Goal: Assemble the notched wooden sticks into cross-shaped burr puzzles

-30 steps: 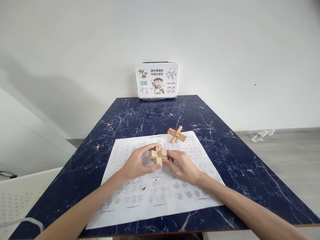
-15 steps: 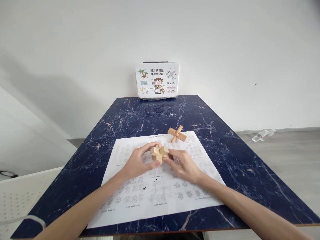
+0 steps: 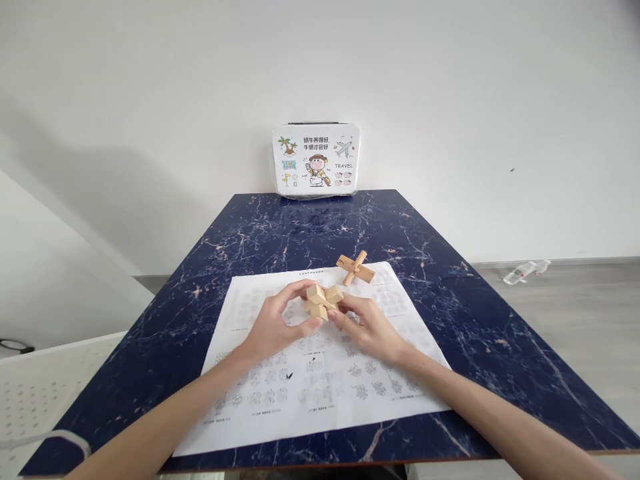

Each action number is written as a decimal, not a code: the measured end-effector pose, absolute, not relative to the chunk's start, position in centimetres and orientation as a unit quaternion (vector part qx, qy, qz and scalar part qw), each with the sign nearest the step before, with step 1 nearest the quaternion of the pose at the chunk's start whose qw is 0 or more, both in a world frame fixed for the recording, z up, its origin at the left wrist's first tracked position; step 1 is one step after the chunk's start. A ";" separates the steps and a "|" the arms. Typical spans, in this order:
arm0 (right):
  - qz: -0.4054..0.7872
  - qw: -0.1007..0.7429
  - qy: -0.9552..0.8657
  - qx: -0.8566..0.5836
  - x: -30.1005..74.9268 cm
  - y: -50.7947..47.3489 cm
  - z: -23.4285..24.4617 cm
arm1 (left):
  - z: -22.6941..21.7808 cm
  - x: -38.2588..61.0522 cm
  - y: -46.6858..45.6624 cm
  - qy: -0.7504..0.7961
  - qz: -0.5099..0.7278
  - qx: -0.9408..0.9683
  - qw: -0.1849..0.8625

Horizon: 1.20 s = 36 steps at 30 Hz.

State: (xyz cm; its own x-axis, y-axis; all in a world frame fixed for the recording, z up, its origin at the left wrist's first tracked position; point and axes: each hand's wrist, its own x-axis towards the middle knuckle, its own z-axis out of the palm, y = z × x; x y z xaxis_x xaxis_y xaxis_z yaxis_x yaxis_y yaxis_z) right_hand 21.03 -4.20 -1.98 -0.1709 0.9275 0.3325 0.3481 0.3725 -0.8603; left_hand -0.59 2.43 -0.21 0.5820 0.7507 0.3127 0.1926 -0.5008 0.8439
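Note:
Both of my hands hold a small wooden block puzzle (image 3: 323,300) just above a white printed sheet (image 3: 320,393). My left hand (image 3: 273,327) pinches it from the left with thumb below and fingers on top. From the right, my right hand (image 3: 367,327) grips it with the fingertips. The puzzle is tilted, with pale cube-shaped ends sticking out. A second wooden piece, shaped like a cross (image 3: 355,267), lies on the sheet's far right corner, apart from my hands.
The sheet lies on a dark blue marbled table (image 3: 450,313) set against a white wall. A white box with cartoon pictures (image 3: 316,160) stands at the far edge. A clear plastic bottle (image 3: 525,270) lies on the floor to the right.
The puzzle has been turned and lifted a little between my fingers. Both hands have shifted slightly away from me with it. The cross piece has not moved.

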 end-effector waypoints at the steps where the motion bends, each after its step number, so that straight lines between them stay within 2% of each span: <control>1: 0.321 0.450 -0.694 -0.462 21.1 -4.2 -2.0 | -0.2 -0.6 2.4 0.300 0.346 0.793 0.402; 10: 0.289 0.458 -0.697 -0.470 21.0 -4.4 -2.1 | 0.3 -0.4 2.5 0.310 0.313 0.791 0.424; 18: 0.299 0.426 -0.717 -0.464 21.2 -4.6 -1.8 | 0.3 -1.0 3.1 0.299 0.285 0.809 0.419; 28: 0.282 0.431 -0.716 -0.471 21.1 -4.5 -1.5 | 0.5 -0.4 2.7 0.296 0.303 0.764 0.487; 36: 0.325 0.430 -0.717 -0.443 21.2 -4.7 -1.4 | -0.2 -0.6 3.3 0.315 0.314 0.767 0.463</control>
